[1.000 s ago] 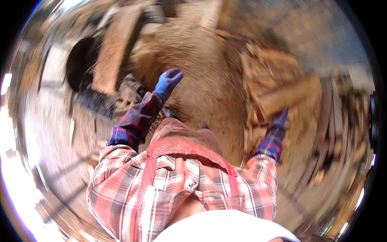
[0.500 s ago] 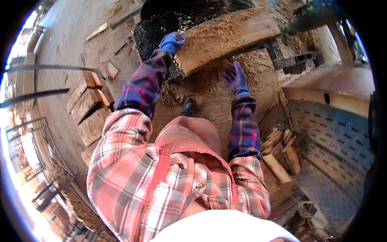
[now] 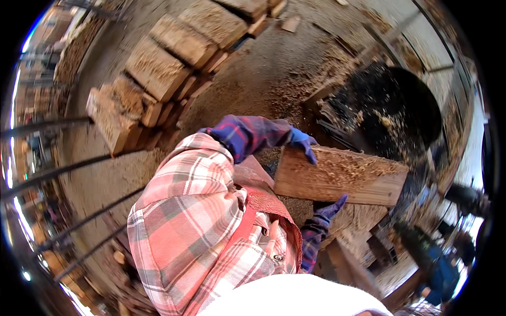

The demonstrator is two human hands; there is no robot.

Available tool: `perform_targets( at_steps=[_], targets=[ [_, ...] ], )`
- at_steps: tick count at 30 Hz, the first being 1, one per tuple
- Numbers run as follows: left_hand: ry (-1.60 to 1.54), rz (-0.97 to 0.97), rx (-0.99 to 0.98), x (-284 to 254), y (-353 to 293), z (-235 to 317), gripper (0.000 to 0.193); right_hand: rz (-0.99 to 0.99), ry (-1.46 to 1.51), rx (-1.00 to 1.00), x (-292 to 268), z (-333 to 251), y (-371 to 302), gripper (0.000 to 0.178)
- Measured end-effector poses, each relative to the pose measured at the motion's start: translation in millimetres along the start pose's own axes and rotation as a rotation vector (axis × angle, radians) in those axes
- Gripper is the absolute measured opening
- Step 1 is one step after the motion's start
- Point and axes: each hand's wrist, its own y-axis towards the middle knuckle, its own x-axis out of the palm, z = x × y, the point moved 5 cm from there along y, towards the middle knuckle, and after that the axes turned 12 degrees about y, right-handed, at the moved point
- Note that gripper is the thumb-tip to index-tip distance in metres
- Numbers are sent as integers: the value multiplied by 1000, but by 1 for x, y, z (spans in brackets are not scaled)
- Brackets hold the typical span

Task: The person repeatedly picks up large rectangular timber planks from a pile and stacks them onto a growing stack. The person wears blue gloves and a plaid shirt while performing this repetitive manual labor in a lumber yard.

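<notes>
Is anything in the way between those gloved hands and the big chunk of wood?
Nothing visible. In the picture, the left hand is on the upper edge of the wooden block, near its left end; the right hand is at its lower edge. Loose sawdust lies on top.

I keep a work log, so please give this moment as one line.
left hand: grips board at left end; right hand: at its near edge, grip unclear; sawdust: on board; wood stack: ahead left

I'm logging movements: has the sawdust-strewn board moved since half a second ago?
Yes. Judged against the black drum, the sawdust-strewn board has shifted, apparently toward the timber stack, though the camera has turned too.
</notes>
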Motion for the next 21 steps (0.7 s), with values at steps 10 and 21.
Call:
perform_targets(
  at_steps=[10,21],
  targets=[
    [-77,904,-93,14,-406,-87,77,-659,-409,30,297,143,-18,52],
    [-654,1885,468,-7,-516,-269,49,-1846,-823,120,496,434,-260,58]
  ],
)
